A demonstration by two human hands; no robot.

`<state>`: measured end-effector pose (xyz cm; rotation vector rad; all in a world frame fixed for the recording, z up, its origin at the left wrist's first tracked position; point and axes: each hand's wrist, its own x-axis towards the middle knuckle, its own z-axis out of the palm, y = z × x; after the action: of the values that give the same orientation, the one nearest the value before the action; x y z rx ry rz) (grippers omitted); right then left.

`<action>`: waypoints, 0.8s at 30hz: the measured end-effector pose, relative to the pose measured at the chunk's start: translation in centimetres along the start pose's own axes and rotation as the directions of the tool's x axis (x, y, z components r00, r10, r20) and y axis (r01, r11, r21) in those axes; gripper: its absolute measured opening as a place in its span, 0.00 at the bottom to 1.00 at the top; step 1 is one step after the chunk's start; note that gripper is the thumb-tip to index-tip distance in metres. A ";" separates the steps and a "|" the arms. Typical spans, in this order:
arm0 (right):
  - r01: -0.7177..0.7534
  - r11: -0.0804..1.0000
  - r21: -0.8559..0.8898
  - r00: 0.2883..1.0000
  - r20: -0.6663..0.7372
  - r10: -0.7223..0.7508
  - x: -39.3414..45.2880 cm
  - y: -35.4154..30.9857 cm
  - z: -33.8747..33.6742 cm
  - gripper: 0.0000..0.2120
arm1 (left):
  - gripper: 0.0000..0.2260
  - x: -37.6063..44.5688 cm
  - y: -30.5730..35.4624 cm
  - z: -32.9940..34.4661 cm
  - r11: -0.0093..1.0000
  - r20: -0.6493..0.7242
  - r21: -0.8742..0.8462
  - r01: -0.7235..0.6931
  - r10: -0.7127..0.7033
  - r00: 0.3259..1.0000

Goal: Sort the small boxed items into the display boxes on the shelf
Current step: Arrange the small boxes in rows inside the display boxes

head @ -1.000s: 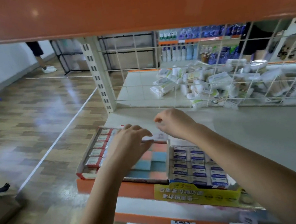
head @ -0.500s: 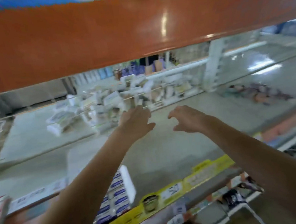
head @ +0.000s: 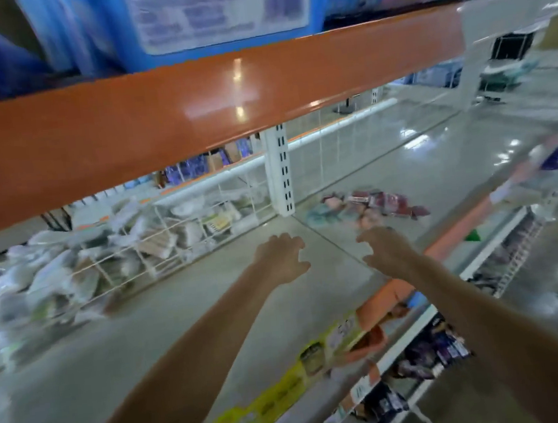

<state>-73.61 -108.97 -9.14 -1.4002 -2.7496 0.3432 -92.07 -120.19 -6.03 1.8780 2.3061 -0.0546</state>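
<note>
My left hand and my right hand reach out side by side over the grey shelf, both with fingers spread and nothing in them. A loose pile of small red and pink packets lies on the shelf just beyond my right hand, apart from it. The display boxes with the small boxed items are out of view, off to the left. The picture is blurred by motion.
An orange shelf beam crosses overhead. A white wire divider backs the shelf, with white packets piled behind it. A white upright post stands at mid back. Yellow price labels line the front edge.
The view has swung right, away from the display boxes. Both hands let go of the white box over those boxes and now reach, with nothing in them, toward the red packets farther right.
</note>
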 end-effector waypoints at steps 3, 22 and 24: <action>-0.008 0.999 0.041 0.997 -0.081 0.011 1.5 2.8 -0.1 0.21 | 0.22 3.9 1.1 0.3 0.999 -0.030 0.022 0.029 -0.028 0.999; 0.026 0.957 0.290 0.981 -0.193 0.032 3.8 7.0 1.8 0.17 | 0.13 13.6 2.2 2.7 0.989 -0.294 0.116 0.094 -0.056 0.954; 0.023 0.959 0.284 0.984 -0.178 0.029 3.8 7.0 1.8 0.17 | 0.12 13.2 2.2 2.8 0.982 -0.329 0.169 0.088 -0.028 0.944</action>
<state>-70.58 -102.25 -12.60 -1.2926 -2.4370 0.5574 -92.23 -107.33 -10.61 2.0386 2.6566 0.0434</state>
